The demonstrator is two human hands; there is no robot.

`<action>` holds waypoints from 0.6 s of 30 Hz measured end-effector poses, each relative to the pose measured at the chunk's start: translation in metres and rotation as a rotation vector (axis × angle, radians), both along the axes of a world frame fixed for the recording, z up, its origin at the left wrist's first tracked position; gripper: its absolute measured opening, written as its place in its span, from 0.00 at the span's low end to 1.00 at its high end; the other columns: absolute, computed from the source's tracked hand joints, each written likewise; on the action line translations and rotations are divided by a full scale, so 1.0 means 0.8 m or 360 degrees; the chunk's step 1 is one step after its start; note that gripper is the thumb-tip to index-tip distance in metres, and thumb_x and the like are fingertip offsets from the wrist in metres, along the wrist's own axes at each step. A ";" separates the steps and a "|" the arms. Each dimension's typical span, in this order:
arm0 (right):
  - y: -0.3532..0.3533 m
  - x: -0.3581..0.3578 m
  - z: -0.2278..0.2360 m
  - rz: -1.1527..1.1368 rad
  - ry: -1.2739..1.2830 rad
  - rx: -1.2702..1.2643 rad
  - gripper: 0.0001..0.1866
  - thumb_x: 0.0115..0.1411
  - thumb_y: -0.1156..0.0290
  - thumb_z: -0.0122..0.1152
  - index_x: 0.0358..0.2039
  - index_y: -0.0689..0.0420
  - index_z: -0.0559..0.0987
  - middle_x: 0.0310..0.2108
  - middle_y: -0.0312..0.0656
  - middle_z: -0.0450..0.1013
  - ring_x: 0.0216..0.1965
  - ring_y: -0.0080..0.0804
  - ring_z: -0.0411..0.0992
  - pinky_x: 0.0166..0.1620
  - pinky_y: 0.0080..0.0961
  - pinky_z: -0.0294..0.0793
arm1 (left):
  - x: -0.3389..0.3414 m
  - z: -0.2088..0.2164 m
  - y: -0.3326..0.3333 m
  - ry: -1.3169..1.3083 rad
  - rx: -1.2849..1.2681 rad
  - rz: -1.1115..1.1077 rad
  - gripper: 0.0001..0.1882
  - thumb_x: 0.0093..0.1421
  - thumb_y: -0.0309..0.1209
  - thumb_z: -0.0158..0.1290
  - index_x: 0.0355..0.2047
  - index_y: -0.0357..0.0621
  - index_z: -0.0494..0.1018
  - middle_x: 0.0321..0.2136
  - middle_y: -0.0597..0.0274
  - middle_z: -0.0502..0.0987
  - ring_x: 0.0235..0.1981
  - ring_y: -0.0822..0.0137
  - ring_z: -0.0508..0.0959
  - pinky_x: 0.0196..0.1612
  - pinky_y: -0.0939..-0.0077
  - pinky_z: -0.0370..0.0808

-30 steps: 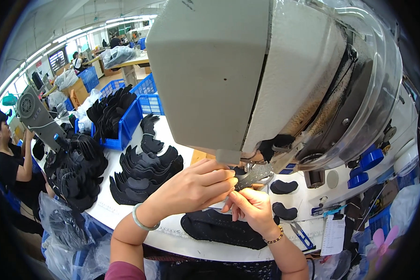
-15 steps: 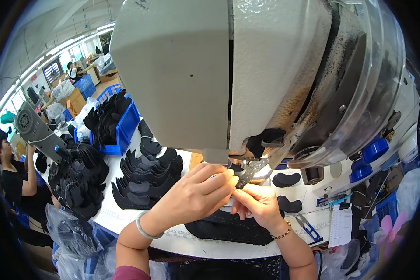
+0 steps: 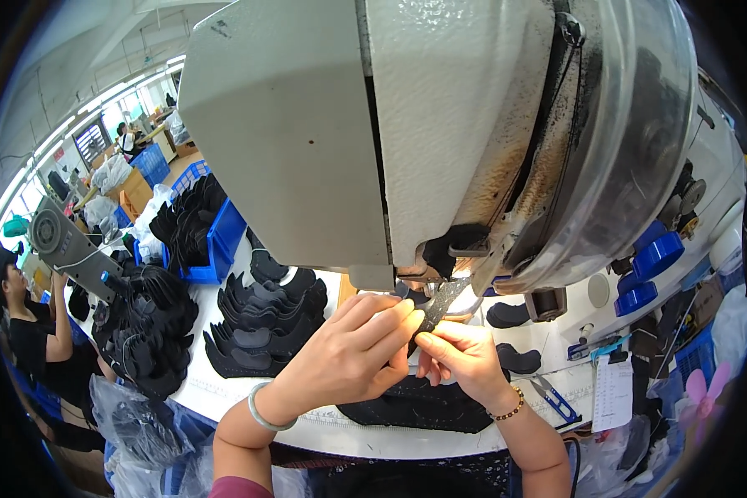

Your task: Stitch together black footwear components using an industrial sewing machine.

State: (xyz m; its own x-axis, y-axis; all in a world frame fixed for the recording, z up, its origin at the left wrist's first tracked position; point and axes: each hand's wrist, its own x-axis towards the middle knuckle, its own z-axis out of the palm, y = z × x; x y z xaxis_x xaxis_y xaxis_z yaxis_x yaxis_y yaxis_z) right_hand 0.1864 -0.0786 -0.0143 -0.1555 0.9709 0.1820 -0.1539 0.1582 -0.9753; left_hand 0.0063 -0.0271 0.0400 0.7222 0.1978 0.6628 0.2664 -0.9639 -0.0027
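Observation:
Under the head of a large pale sewing machine (image 3: 299,141), both my hands hold a dark, speckled fabric piece (image 3: 442,304) in the lit sewing area. My left hand (image 3: 344,353) comes from the left with its fingers closed together, the fingertips pinching the piece's left edge. On the other side my right hand (image 3: 465,353) pinches the lower right edge between thumb and fingers. The piece slants up toward the needle area, which is partly hidden. Just below my hands lie black curved fabric pieces (image 3: 419,408) at the table's near edge.
Left of my hands are stacked black curved pieces (image 3: 266,328) and a larger dark heap (image 3: 145,332). Behind stands a blue crate (image 3: 224,236). Blue-handled thread snips (image 3: 559,401) and a paper sheet (image 3: 612,394) lie to the right. A co-worker (image 3: 37,319) works at far left.
The view has shifted slightly, moving the machine head leftward in the picture. More of the speckled piece shows between my hands, and both hands keep their pinch.

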 end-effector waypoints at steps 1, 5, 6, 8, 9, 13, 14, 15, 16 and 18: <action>0.000 0.000 0.000 -0.0001 0.0002 -0.0002 0.09 0.62 0.70 0.54 0.36 0.63 0.78 0.22 0.35 0.74 0.16 0.13 0.67 0.20 0.10 0.63 | 0.000 0.000 -0.002 -0.0013 -0.0059 0.0032 0.18 0.41 0.20 0.56 0.37 0.33 0.72 0.35 0.56 0.72 0.39 0.56 0.74 0.43 0.66 0.73; -0.001 -0.002 0.002 -0.0027 0.0041 -0.0038 0.09 0.62 0.70 0.55 0.33 0.62 0.78 0.21 0.35 0.74 0.16 0.14 0.67 0.19 0.10 0.62 | 0.000 0.000 -0.003 -0.0055 -0.0079 0.0029 0.20 0.40 0.18 0.54 0.38 0.33 0.73 0.36 0.56 0.74 0.39 0.56 0.75 0.42 0.66 0.74; -0.002 -0.004 0.003 -0.0047 0.0062 -0.0031 0.09 0.62 0.70 0.55 0.31 0.62 0.78 0.20 0.36 0.73 0.15 0.14 0.66 0.18 0.10 0.61 | 0.000 -0.002 -0.003 -0.0056 -0.0081 0.0033 0.20 0.40 0.18 0.54 0.38 0.33 0.73 0.36 0.56 0.74 0.39 0.56 0.75 0.42 0.66 0.74; -0.003 -0.001 0.004 -0.0061 0.0042 -0.0040 0.09 0.61 0.70 0.55 0.30 0.62 0.78 0.19 0.36 0.73 0.15 0.15 0.66 0.18 0.10 0.61 | 0.000 -0.008 -0.002 0.0017 0.0097 0.0025 0.22 0.40 0.26 0.57 0.37 0.29 0.70 0.36 0.53 0.70 0.40 0.55 0.72 0.43 0.66 0.72; -0.004 0.001 0.004 -0.0077 0.0027 -0.0054 0.10 0.61 0.70 0.55 0.29 0.62 0.78 0.19 0.36 0.73 0.14 0.15 0.66 0.18 0.10 0.60 | 0.001 -0.012 -0.004 0.0053 0.0186 0.0070 0.24 0.40 0.29 0.58 0.38 0.28 0.70 0.37 0.52 0.70 0.41 0.55 0.72 0.44 0.65 0.72; -0.005 0.009 0.005 -0.0117 -0.0053 -0.0031 0.09 0.61 0.70 0.56 0.29 0.62 0.78 0.17 0.35 0.72 0.14 0.16 0.66 0.18 0.11 0.62 | 0.010 -0.015 -0.008 -0.0065 0.0189 0.0064 0.20 0.40 0.20 0.53 0.37 0.28 0.72 0.33 0.53 0.72 0.34 0.57 0.74 0.37 0.65 0.74; -0.005 0.009 0.008 -0.0115 -0.0053 -0.0033 0.09 0.61 0.70 0.56 0.29 0.62 0.78 0.17 0.35 0.72 0.14 0.16 0.66 0.18 0.11 0.62 | 0.010 -0.015 -0.008 -0.0065 0.0186 0.0066 0.20 0.40 0.20 0.53 0.37 0.28 0.72 0.33 0.53 0.72 0.34 0.57 0.74 0.37 0.65 0.74; -0.005 0.009 0.010 -0.0116 -0.0074 -0.0032 0.09 0.61 0.70 0.56 0.29 0.62 0.78 0.17 0.35 0.72 0.14 0.16 0.66 0.18 0.11 0.63 | 0.010 -0.016 -0.008 -0.0060 0.0212 0.0081 0.20 0.40 0.20 0.53 0.38 0.28 0.72 0.33 0.53 0.72 0.34 0.57 0.74 0.38 0.65 0.74; -0.006 0.009 0.012 -0.0121 -0.0095 -0.0034 0.08 0.61 0.71 0.56 0.30 0.62 0.79 0.17 0.34 0.72 0.14 0.16 0.66 0.18 0.11 0.64 | 0.010 -0.017 -0.009 -0.0056 0.0235 0.0093 0.20 0.40 0.21 0.53 0.38 0.27 0.72 0.33 0.53 0.72 0.35 0.57 0.75 0.38 0.65 0.74; -0.007 0.013 0.011 -0.0109 -0.0090 -0.0041 0.08 0.61 0.70 0.56 0.30 0.62 0.79 0.17 0.34 0.71 0.14 0.15 0.66 0.19 0.11 0.64 | 0.010 -0.016 -0.012 -0.0049 0.0225 0.0092 0.21 0.40 0.21 0.54 0.38 0.27 0.72 0.34 0.53 0.72 0.35 0.57 0.75 0.38 0.65 0.74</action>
State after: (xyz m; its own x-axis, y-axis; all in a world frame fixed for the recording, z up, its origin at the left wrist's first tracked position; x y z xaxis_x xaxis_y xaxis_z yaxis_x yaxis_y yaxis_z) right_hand 0.1972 -0.0842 -0.0054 -0.0977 0.9839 0.1499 -0.0880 0.1415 -0.9860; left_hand 0.0145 -0.0363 0.0269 0.6914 0.1416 0.7084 0.3235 -0.9375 -0.1284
